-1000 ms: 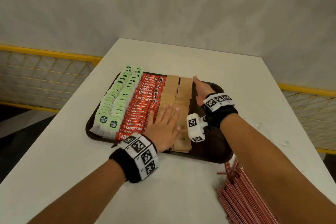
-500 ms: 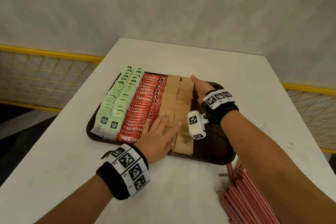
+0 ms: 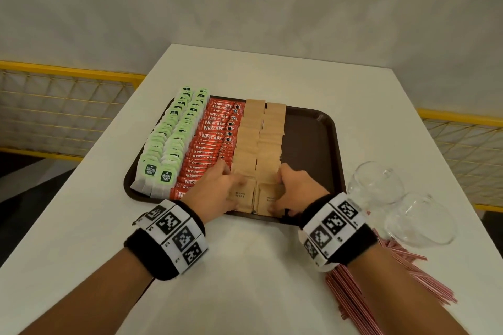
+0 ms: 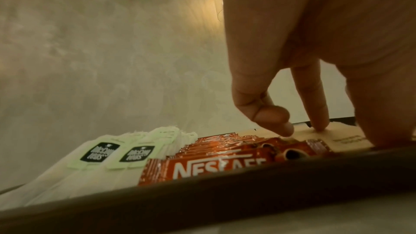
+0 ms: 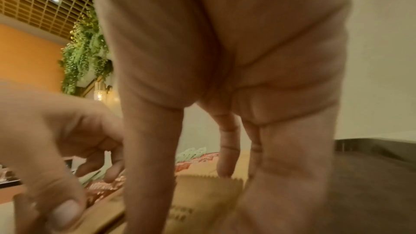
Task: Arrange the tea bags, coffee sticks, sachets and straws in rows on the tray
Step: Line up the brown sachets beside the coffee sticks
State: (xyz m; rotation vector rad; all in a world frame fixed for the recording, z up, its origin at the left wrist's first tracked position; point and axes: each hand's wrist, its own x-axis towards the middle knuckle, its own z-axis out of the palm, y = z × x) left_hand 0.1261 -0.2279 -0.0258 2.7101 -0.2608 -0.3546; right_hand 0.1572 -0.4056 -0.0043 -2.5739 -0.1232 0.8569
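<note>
Both hands were down at the near end of the tray point(image 3: 313, 128), which sat on the white table point(image 3: 245, 266). The left hand point(image 3: 215, 193) rested its fingers on the nearest sachet point(image 3: 241, 194) of the left brown column; from the left wrist view a fingertip point(image 4: 319, 124) pressed flat on the paper while another finger was curled beside it, so it looked like pressing, not gripping. The right hand point(image 3: 296, 193) had its fingers down around the nearest sachet of the right column point(image 3: 268, 198), thumb on one side and fingers on the other edge, holding it loosely.

On the tray, left to right: two rows of green tea bags point(image 3: 174, 141), a row of red coffee sticks point(image 3: 215, 133), then the two sachet columns. The right part of the tray was bare brown.

The straws point(image 3: 353, 294) lay in a heap on the table under the right forearm, off the tray. Two glass cups point(image 3: 394, 204) sat on the table just right of the tray.
</note>
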